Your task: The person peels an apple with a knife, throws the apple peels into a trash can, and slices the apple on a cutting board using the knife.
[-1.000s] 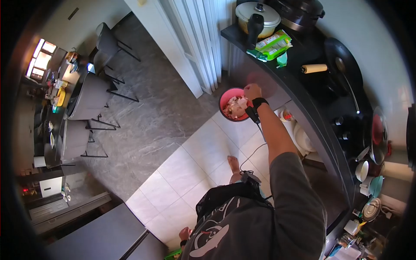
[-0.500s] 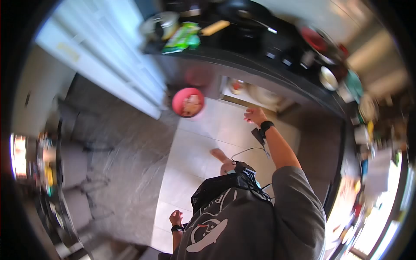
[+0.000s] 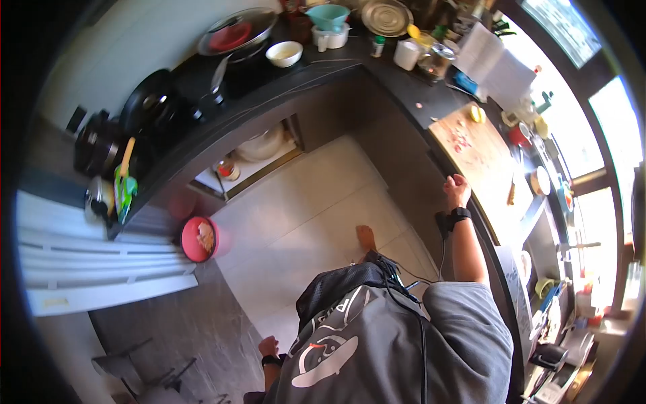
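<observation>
Beside the dark counter's front edge hangs my right hand [image 3: 457, 192], its fingers curled loosely inward with nothing visible in them. Nearest to it lies a wooden cutting board [image 3: 481, 165], with small reddish scraps [image 3: 461, 137] on it and a knife [image 3: 511, 194] at its far side. Low at my other side, my left hand [image 3: 268, 346] is loosely closed, apart from any object, and I see nothing held. Each wrist wears a black band. A cable runs from near the right wrist to the black bag at my front.
A pink bin [image 3: 221, 241] with waste inside stands on the floor near a white folding door [image 3: 121, 269]. Along the counter are a white bowl [image 3: 284, 54], a lidded pan [image 3: 239, 34], a black wok [image 3: 145, 104] and jars. An open low cabinet [image 3: 262, 158] holds a jar.
My view has turned right, so the cutting board and window counter have come closer to the middle. My right hand has moved from near the open cabinet to the board's edge.
</observation>
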A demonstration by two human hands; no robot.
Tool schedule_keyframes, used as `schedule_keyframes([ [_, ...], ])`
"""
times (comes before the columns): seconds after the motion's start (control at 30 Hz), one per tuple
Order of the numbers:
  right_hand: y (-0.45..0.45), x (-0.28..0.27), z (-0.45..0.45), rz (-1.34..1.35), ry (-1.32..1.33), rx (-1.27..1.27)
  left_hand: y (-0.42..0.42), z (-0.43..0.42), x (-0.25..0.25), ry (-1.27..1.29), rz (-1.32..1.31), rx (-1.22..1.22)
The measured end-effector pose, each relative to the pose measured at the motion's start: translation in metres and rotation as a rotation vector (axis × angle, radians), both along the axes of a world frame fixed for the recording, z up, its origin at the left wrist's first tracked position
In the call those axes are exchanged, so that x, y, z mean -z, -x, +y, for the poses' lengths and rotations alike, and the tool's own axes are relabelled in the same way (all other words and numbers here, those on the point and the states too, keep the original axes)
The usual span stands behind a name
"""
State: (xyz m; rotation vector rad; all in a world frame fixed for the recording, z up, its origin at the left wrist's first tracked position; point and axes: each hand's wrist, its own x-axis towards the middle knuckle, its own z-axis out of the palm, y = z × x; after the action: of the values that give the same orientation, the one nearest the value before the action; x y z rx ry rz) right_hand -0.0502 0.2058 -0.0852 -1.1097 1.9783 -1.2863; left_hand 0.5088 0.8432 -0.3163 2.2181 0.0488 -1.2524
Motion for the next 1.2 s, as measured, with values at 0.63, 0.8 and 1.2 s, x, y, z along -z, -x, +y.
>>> schedule_keyframes([
  [0.63,0.108,-0.042,-0.191,0.366,-0.306,-0.476,0.285,-0.690,-0.235,0.798,-0.249,0.875],
  [0.8,0.122,-0.017,-0.237,0.487,0.087,-0.428,0.348,-0.775,-0.251,0.931,-0.534,1.086],
  [1.2,0.089,-0.043,-0.190,0.483,0.034,-0.664,0.419,-0.908,-0.250,0.882,-0.804,1.339],
])
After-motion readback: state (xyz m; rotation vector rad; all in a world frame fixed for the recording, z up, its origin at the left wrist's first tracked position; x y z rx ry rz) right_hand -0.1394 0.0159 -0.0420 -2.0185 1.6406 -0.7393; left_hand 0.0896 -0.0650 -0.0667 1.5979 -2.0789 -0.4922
